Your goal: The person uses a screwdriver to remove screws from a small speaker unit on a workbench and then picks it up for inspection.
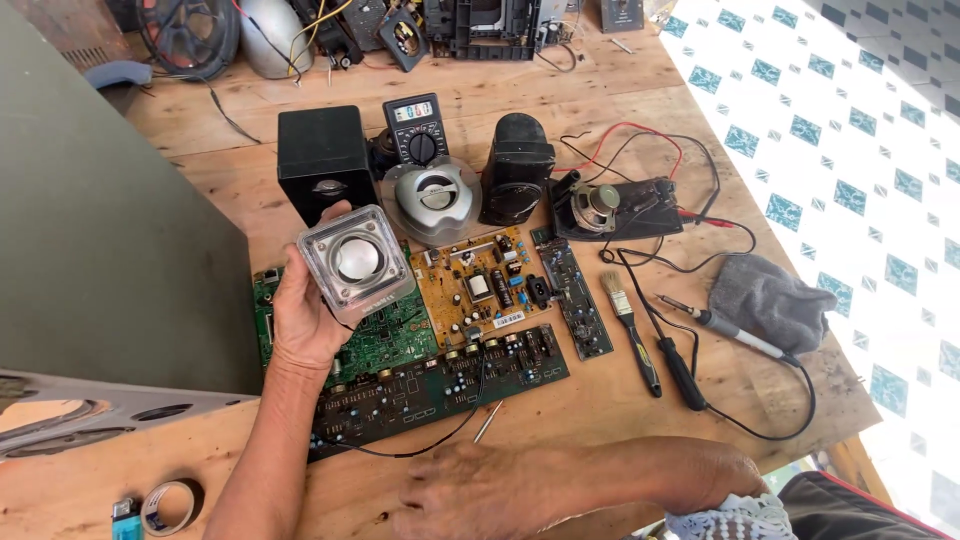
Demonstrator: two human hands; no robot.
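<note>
My left hand holds up a small clear-cased square speaker with a silver cone, above a green circuit board. My right hand rests flat on the wooden table near its front edge, fingers loosely spread, holding nothing. A thin metal rod lies just beyond it, beside a long dark amplifier board. A tan power board and a narrow green board lie to the right.
At the back stand a black speaker box, a multimeter, a round silver speaker, a black speaker and a bare speaker driver. A brush, screwdriver, soldering iron, grey cloth, tape roll and lighter lie around.
</note>
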